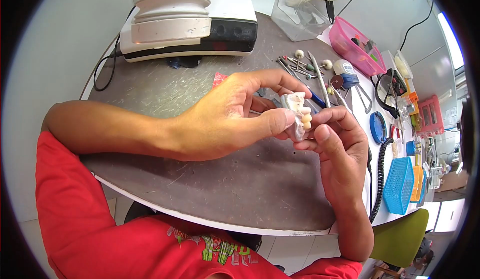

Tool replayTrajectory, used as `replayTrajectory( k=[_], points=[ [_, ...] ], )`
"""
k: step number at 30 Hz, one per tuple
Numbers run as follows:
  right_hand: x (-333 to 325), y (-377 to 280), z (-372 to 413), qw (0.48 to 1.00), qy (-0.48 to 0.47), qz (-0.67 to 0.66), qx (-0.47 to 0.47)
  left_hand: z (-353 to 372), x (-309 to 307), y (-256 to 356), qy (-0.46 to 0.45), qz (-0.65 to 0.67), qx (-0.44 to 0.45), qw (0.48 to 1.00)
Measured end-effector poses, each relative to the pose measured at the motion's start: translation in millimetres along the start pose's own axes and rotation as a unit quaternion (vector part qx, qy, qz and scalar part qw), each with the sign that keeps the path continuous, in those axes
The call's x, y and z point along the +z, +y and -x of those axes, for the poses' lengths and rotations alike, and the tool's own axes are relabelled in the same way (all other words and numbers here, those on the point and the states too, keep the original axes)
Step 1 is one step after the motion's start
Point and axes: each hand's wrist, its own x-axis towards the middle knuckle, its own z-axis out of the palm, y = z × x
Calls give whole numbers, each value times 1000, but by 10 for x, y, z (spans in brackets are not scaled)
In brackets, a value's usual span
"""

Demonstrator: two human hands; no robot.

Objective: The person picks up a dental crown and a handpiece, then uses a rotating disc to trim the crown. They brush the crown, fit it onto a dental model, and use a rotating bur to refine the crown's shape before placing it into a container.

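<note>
A small dental model [295, 110], off-white and grey with tooth-coloured crowns [306, 121] along its right side, is held up over the middle of the desk. My left hand [235, 111] grips it from the left, thumb across the near face and fingers curled round behind. From the right, my right hand [337, 141] meets it with curled fingers, the fingertips at the crowns and the lower edge. The right thumb stands a little away from the model. Behind the hands, a blue-handled tool [316, 99] lies on the desk.
Several burs [299, 55] and a long metal instrument [319, 76] lie beyond the hands. A pink basket [350, 44], a clear bin [300, 19] and a blue basket [399, 185] stand around the right side. A machine with a ribbed hose [172, 1] occupies the back left.
</note>
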Motion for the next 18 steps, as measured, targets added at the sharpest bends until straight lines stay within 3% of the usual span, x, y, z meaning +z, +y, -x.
replayTrajectory(
  k=[4,18],
  points=[
    [33,1,15,995,17,93,-25,0,-6,55,19,8,-21,1000],
    [-5,19,4,997,35,71,-14,-25,-27,-41,18,25,-8,999]
  ],
)
